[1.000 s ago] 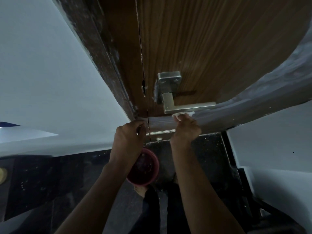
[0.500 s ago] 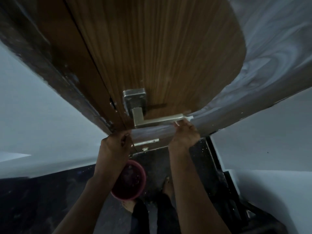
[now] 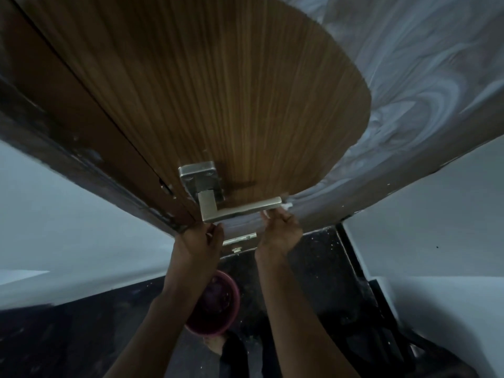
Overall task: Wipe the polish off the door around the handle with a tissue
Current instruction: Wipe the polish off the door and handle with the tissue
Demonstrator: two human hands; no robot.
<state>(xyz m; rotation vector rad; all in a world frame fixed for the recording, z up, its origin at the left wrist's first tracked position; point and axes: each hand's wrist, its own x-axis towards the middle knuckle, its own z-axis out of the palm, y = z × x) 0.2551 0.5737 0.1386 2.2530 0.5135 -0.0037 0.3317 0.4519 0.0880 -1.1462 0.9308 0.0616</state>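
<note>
While the right hand (image 3: 279,233) pinches the tissue (image 3: 287,206) against the door (image 3: 245,105) just past the handle (image 3: 240,210) tip, left hand (image 3: 200,238) fingers curl at the door edge. Advice: firm short strokes along the polish (image 3: 409,91) boundary, refold tissue often.

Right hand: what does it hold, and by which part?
The right hand pinches a white tissue by its lower part; the upper end pokes out beyond the fingers.

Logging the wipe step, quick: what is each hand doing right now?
Left hand: fingers curled at the door edge below the handle; grip cannot be told.
Right hand: pinches the tissue against the door.
</note>
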